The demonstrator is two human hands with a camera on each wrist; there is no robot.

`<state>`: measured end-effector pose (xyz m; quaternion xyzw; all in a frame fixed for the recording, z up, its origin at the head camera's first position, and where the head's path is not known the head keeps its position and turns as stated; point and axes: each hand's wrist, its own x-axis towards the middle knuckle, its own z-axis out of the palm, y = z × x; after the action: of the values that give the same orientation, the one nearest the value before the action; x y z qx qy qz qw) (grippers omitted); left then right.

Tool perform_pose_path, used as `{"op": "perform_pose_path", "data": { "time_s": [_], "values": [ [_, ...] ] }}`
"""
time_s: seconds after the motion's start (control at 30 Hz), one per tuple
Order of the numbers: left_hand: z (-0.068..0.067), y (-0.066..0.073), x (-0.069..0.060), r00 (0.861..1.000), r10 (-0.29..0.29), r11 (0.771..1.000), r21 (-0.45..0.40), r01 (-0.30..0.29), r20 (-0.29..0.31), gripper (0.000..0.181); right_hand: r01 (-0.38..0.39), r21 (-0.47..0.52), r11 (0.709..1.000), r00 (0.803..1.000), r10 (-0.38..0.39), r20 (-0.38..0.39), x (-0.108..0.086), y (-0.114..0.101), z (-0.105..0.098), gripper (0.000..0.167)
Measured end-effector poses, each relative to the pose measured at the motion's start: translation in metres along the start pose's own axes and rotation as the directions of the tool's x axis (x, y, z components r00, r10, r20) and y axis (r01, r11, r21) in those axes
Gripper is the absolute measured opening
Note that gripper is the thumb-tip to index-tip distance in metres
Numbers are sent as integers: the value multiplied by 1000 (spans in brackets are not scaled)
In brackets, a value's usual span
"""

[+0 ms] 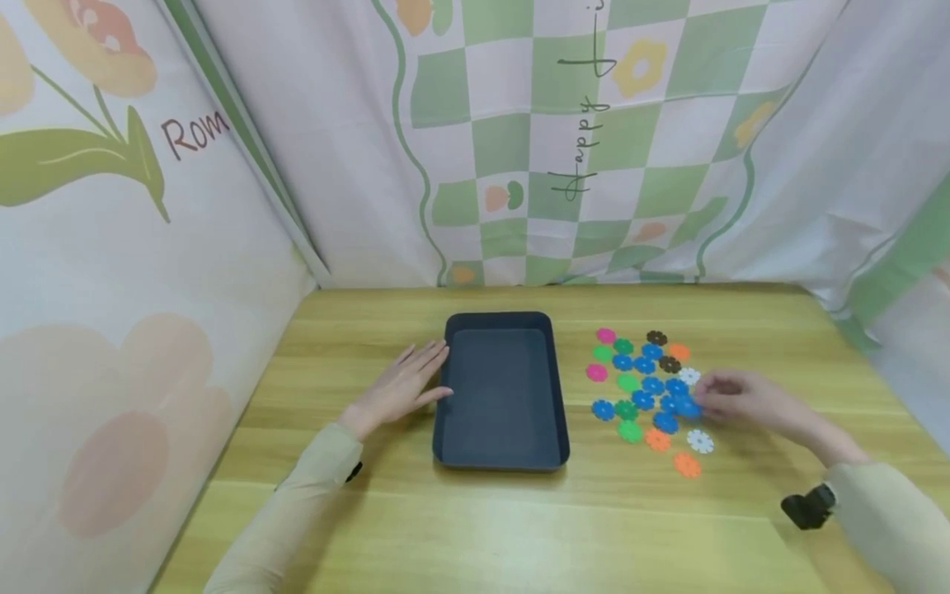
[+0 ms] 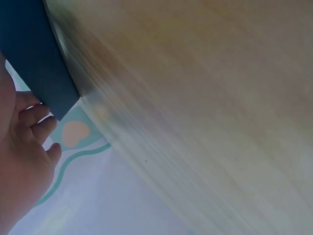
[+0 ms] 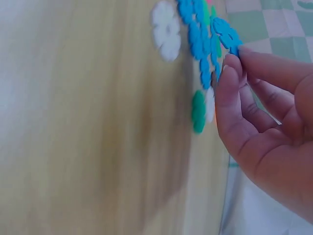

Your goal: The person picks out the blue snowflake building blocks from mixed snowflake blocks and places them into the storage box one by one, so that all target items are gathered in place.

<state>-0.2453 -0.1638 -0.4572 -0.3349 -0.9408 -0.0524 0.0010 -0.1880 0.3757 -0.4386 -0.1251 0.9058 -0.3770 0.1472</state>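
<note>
A dark grey rectangular tray lies on the table. My left hand rests on its left rim with straight fingers; in the left wrist view the fingers of that hand touch the tray's side. Between thumb and index finger, my right hand pinches a blue flower-shaped plastic disc, raised above the table. In the head view the right hand is at the right side of a spread of flat flower discs, such as a green one and a white one.
The discs lie right of the tray in blue, green, pink, orange, brown and white, some overlapping. An orange disc lies nearest the front. The wooden table meets a patterned curtain at the back and a printed cloth wall at left.
</note>
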Motion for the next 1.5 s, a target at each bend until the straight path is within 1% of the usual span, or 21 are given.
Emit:
{"op": "perform_pose_path", "data": {
  "time_s": [0.1, 0.17, 0.2, 0.27, 0.33, 0.4, 0.47, 0.6, 0.7, 0.83, 0.93, 1.07, 1.17, 1.27, 1.4, 1.5],
  "values": [
    [1, 1, 0, 1000, 3, 1000, -2, -3, 3, 77, -6, 10, 1000, 1000, 6, 1, 3, -11, 1, 25],
    [1, 1, 0, 1000, 11, 1000, -5, -11, -4, 76, -4, 23, 1000, 1000, 4, 18, 6, -20, 3, 26],
    [1, 1, 0, 1000, 13, 1000, -7, -13, -6, 76, -17, 35, 999, 999, 16, 29, 8, -25, 4, 27],
    [1, 0, 0, 1000, 14, 1000, -6, -14, -11, 76, -15, 55, 998, 999, 13, 48, 14, -36, 6, 30],
    [1, 0, 0, 1000, 14, 1000, 6, -14, -15, 76, -29, 78, 997, 998, 24, 59, 21, -47, 10, 31],
    [1, -1, 1, 1000, 7, 1000, 23, -7, -8, 76, -27, 96, 995, 997, 21, 68, 29, -59, 15, 30],
    [2, -1, 1, 1000, 5, 999, 40, -5, -2, 77, -17, 106, 994, 997, 9, 76, 37, -68, 21, 29],
    [1, -2, 1, 1000, 8, 999, 48, -8, 2, 77, -24, 137, 990, 994, 9, 106, 51, -88, 33, 31],
    [1, -1, 2, 1000, 7, 999, 50, -7, 12, 77, -41, 177, 983, 992, 19, 121, 60, -102, 41, 33],
    [1, 0, 2, 1000, 14, 999, 51, -15, 16, 76, -36, 225, 974, 991, 6, 131, 73, -116, 52, 33],
    [0, 0, 2, 1000, 23, 999, 45, -23, 8, 75, -19, 251, 968, 988, -19, 150, 84, -125, 61, 31],
    [0, 0, 1, 999, 31, 999, 37, -31, -7, 74, 3, 288, 958, 979, -62, 194, 96, -139, 77, 25],
    [1, 0, 0, 999, 36, 999, 30, -35, -17, 74, 14, 298, 954, 973, -82, 217, 102, -150, 90, 22],
    [1, -1, 1, 999, 37, 999, 29, -36, -15, 75, 12, 288, 957, 972, -79, 223, 107, -160, 102, 20],
    [2, -3, 1, 999, 37, 999, 41, -36, -14, 76, -17, 293, 956, 970, -55, 235, 111, -174, 115, 19],
    [3, -3, 2, 999, 36, 999, 40, -36, -14, 76, -41, 311, 949, 966, -42, 255, 112, -182, 123, 17]
  ]
}}
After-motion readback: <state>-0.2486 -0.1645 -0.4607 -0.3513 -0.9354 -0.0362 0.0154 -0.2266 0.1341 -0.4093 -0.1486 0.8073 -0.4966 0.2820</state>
